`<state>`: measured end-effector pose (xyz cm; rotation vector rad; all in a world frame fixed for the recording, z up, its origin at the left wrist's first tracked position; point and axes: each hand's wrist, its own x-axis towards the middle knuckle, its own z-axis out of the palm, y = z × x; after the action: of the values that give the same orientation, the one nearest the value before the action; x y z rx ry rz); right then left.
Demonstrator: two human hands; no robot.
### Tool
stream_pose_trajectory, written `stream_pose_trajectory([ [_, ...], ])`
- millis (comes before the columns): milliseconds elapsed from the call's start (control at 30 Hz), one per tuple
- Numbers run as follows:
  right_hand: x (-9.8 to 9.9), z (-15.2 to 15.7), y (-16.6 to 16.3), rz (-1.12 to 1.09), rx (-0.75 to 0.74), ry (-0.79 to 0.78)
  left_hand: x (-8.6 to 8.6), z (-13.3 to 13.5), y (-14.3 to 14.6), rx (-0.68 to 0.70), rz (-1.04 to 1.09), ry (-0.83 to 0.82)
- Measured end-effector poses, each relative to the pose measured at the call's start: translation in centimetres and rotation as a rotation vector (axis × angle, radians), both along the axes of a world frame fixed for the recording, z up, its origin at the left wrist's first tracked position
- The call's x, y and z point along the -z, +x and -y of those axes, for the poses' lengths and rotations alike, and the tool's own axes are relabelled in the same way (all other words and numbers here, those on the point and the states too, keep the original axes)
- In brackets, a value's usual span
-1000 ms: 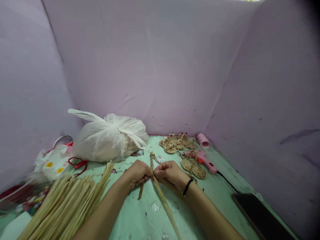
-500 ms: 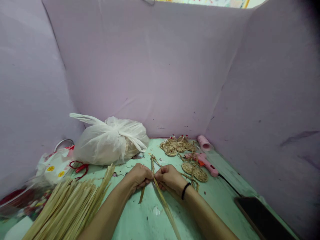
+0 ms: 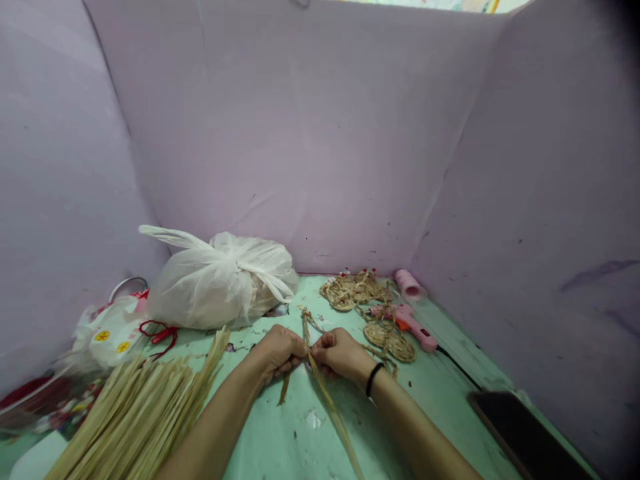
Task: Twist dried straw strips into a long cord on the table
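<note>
Between my hands runs a dried plant-fibre strip, its long flat tail trailing toward me over the table. Beyond my fingers it continues as a thin twisted cord with a knotted end. My left hand is closed, thumb and fingers pinching the strip. On the other side my right hand, with a black band at the wrist, pinches the fibre too. A short brown strip end hangs below my left fingers. The exact grip points are partly hidden by the fingers.
Loose dried strips lie at left, near a tied white plastic bag. Coiled fibre pieces, a pink glue gun with a cord, a pink spool and a dark phone are at right. Purple walls enclose the table.
My right hand has shifted very slightly, its fingers still at the fibre. The left hand stays nearly in place, and the strip's tail has barely moved.
</note>
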<state>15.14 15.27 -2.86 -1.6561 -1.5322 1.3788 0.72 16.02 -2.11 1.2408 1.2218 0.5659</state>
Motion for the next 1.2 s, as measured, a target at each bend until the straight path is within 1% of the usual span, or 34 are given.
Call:
stream_pose_trajectory([
  [100,0.8,-0.5,-0.2,0.104,0.0,0.052,-0.1,0.0,0.2,-0.009,0.001,-0.002],
  [200,0.8,-0.5,-0.4,0.079,0.022,0.052,-0.4,0.1,0.5,-0.021,-0.046,0.017],
  [267,0.2,-0.3,-0.3,0.016,0.032,0.019,-0.8,0.2,0.7,-0.035,-0.084,0.031],
  [300,-0.2,-0.1,-0.2,-0.033,0.012,0.002,-0.9,0.2,0.7,-0.04,-0.091,0.031],
  [433,-1.5,0.1,0.6,-0.27,-0.143,-0.066,-1.3,0.2,0.6,-0.035,-0.056,0.008],
  [500,-1.8,0.0,1.1,-0.303,-0.17,-0.081,-1.2,0.1,0.6,-0.03,-0.043,0.003],
  [567,-1.7,-0.2,1.3,-0.283,-0.154,-0.065,-1.2,0.1,0.5,-0.026,-0.041,0.01],
  [633,-1.6,-0.3,1.3,-0.261,-0.102,-0.065,-1.2,0.1,0.5,-0.022,-0.042,0.013],
  [767,-1.7,-0.1,0.8,-0.212,-0.024,-0.119,-1.1,0.2,0.8,-0.024,-0.062,0.019],
  [867,-2.0,0.1,0.6,-0.171,-0.002,-0.175,-0.9,0.2,1.1,-0.024,-0.119,0.052],
  [967,-2.2,0.2,0.7,-0.174,-0.022,-0.208,-0.8,0.2,1.1,-0.021,-0.147,0.067],
  [1100,-2.0,0.2,0.6,-0.084,-0.06,-0.13,-1.1,0.2,1.0,0.027,-0.138,0.05],
  [1200,-1.6,0.0,0.3,0.029,-0.03,-0.067,-1.3,0.2,1.0,0.045,-0.186,0.034],
])
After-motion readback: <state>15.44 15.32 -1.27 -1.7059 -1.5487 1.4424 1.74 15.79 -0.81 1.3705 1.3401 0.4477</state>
